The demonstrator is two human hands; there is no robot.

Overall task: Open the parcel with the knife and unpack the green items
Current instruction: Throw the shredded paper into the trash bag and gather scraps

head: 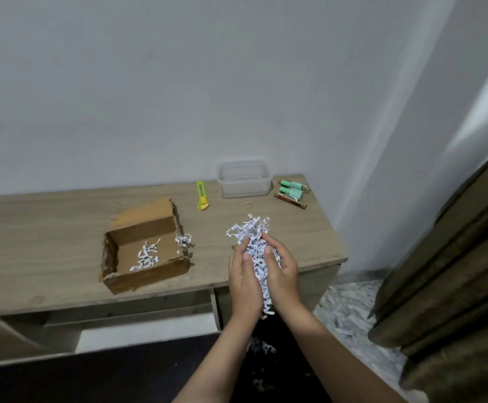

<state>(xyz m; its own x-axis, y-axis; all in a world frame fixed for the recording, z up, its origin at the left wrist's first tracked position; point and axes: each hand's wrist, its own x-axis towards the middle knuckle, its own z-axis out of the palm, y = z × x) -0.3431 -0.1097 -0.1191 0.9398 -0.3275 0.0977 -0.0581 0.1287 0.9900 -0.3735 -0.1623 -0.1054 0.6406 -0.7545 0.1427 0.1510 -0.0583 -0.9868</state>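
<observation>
Both hands, left hand [244,274] and right hand [283,271], cup shredded paper [256,245] right of the parcel [146,251], fingers curled around it. Parcel's open, knife [201,196] beyond. Green items [292,189] already out, far right. Next: probably drop the filler.

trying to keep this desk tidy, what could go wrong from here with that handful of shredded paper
1. The shredded paper is only cupped between the left hand and right hand, partly past the desk edge; strands already hang below the palms and may drop on the floor.
2. Paper strips remain in the open box, so a small green item could be missed there.
3. The knife lies loose near the clear tub; a sweeping arm might knock it.
</observation>
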